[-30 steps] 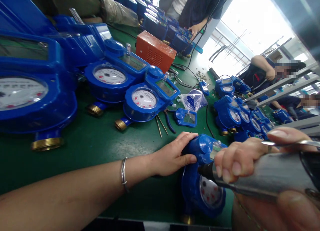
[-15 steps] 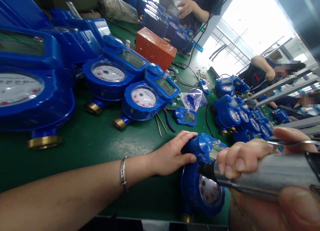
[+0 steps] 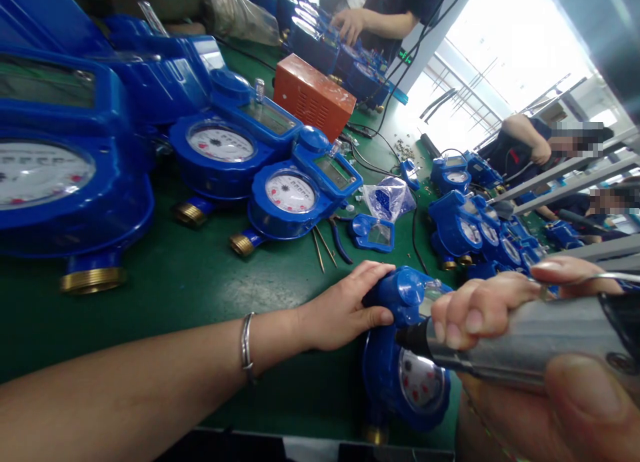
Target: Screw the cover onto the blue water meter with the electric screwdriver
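A blue water meter [image 3: 377, 372] with a round dial and a brass threaded end stands at the table's near edge. My left hand [image 3: 345, 309] is closed around the upper part of its housing, thumb on the near side. In my right hand [image 3: 500, 309] is a silver power screwdriver [image 3: 540, 342], fingers wrapped round its barrel and a lever along the top. Its black nose points left at the meter, between the dial and the upper housing. The bit's tip cannot be made out, and the screwdriver hides part of the meter.
More water meters [image 3: 290, 192] line the green table [image 3: 225, 295] at left, others [image 3: 470, 229] at right. Behind are pliers [image 3: 340, 242], thin metal rods [image 3: 320, 249], a blue cover [image 3: 373, 233], a plastic bag [image 3: 387, 199], an orange box [image 3: 313, 95] and cables. Co-workers sit beyond.
My hands, the meter and the screwdriver stay nearly in place; the right thumb shifts slightly left. At the back, a co-worker's hand has lowered onto the meters there.
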A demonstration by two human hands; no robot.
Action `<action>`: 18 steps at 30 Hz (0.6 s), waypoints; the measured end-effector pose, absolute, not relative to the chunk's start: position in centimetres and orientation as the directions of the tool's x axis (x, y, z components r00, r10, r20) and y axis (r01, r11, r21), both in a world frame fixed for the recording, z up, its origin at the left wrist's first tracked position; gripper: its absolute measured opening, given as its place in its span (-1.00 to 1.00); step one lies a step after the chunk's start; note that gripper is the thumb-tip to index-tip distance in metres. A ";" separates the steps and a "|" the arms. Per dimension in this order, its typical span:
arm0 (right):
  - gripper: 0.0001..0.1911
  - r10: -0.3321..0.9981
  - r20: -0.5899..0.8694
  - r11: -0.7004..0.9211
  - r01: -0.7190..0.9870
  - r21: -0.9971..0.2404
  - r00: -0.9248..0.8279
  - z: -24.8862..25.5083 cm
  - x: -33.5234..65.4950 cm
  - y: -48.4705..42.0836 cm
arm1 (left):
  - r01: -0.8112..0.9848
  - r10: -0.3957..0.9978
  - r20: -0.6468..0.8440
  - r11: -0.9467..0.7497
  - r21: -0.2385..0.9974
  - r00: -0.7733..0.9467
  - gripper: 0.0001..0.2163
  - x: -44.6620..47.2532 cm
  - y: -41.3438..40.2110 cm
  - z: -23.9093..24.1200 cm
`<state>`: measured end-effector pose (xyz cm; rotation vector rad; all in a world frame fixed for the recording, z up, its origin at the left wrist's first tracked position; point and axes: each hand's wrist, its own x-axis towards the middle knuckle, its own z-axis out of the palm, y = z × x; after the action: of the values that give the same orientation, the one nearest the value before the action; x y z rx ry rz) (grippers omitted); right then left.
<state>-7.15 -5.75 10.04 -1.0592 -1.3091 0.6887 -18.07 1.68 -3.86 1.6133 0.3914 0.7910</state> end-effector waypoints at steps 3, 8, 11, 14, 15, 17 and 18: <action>-0.75 0.902 0.405 0.373 0.206 -0.905 0.146 10.4 -7.1 -5.8 | -0.178 0.655 0.269 -0.203 0.963 0.706 -0.47 -18.1 1.7 -3.8; -0.77 0.910 0.392 0.364 0.197 -0.910 0.134 10.3 -7.0 -5.8 | -0.176 0.644 0.274 -0.215 0.961 0.714 -0.46 -18.1 1.8 -3.8; -0.79 0.890 0.426 0.404 0.150 -0.902 0.162 9.9 -7.1 -5.8 | -0.182 0.642 0.281 -0.218 0.959 0.713 -0.46 -18.1 1.8 -3.8; -0.80 0.886 0.435 0.419 0.129 -0.899 0.160 10.1 -7.3 -5.7 | -0.182 0.646 0.287 -0.225 0.957 0.707 -0.47 -18.1 1.8 -3.9; -0.80 0.888 0.432 0.414 0.137 -0.900 0.160 10.2 -7.4 -5.7 | -0.182 0.645 0.292 -0.233 0.955 0.706 -0.47 -18.0 1.8 -3.9; -0.80 0.887 0.429 0.406 0.156 -0.901 0.172 10.5 -7.6 -5.6 | -0.180 0.642 0.301 -0.249 0.952 0.705 -0.48 -18.1 1.9 -3.8; -0.81 0.891 0.420 0.395 0.161 -0.904 0.173 10.6 -7.6 -5.7 | -0.181 0.641 0.307 -0.255 0.950 0.703 -0.47 -18.1 1.9 -3.8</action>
<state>-7.63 -5.65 10.56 -1.0655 -1.3144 0.6891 -18.06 1.89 -3.84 1.6562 0.3768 0.8143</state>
